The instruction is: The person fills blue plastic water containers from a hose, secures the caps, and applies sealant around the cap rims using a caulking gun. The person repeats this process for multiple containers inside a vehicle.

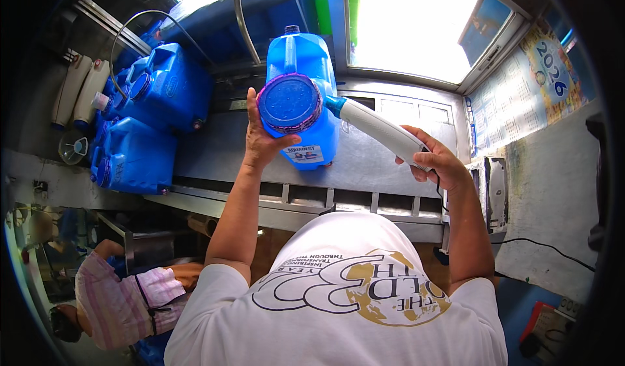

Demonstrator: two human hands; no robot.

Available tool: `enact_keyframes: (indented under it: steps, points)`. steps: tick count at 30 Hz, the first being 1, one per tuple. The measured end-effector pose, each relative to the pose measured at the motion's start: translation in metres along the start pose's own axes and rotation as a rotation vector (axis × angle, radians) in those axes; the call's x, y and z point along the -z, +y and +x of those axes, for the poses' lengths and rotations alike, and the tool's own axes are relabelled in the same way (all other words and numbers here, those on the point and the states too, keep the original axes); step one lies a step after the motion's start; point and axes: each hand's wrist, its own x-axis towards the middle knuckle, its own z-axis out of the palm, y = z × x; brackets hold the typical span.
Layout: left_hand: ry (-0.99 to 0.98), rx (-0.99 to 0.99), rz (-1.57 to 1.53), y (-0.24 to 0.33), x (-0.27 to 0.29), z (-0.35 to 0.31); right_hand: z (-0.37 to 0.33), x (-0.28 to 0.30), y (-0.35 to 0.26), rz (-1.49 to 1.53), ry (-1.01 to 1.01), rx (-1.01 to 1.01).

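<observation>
A blue plastic water jug [312, 56] stands upright on the metal counter, its handle and small spout cap toward the window. Its large round blue cap [291, 102] faces me, ringed by a purple patterned seal band. My left hand [265, 143] grips the capped end, thumb below the cap and fingers along its left side. In my right hand [441, 161] is a long white corded hot-air blower [377, 128], held at its rear end. The teal nozzle of the blower points at the cap's right edge; whether it touches the band I cannot tell.
More blue jugs [140, 151] stand at the left, beside a curved hose. A metal counter [215, 141] with a slotted front edge runs before me. A bright window [410, 27] lies beyond, a calendar [521, 99] at right. Another person [130, 294] is at lower left.
</observation>
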Motion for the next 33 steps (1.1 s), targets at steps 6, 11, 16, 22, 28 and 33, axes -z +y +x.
enact_keyframes:
  steps: [6,11,16,22,28,33]
  points:
    - [0.049,-0.034,0.039,-0.006,-0.003,-0.001,0.004,0.002,-0.032,-0.154,0.052,0.008]
    - [0.07,-0.1,0.187,-0.011,-0.002,-0.002,0.017,0.002,-0.068,-0.351,0.058,-0.018]
    - [0.119,-0.079,0.23,-0.022,-0.003,-0.004,0.034,-0.017,-0.107,-0.596,0.052,-0.046]
    - [0.144,-0.018,0.233,-0.03,-0.004,-0.005,0.059,-0.042,-0.142,-0.791,0.001,-0.097]
    - [0.133,0.03,0.28,-0.015,-0.004,-0.003,0.085,-0.076,-0.157,-0.92,-0.029,-0.099]
    - [0.134,0.039,0.33,-0.006,-0.004,-0.004,0.09,-0.103,-0.165,-0.99,-0.026,-0.089]
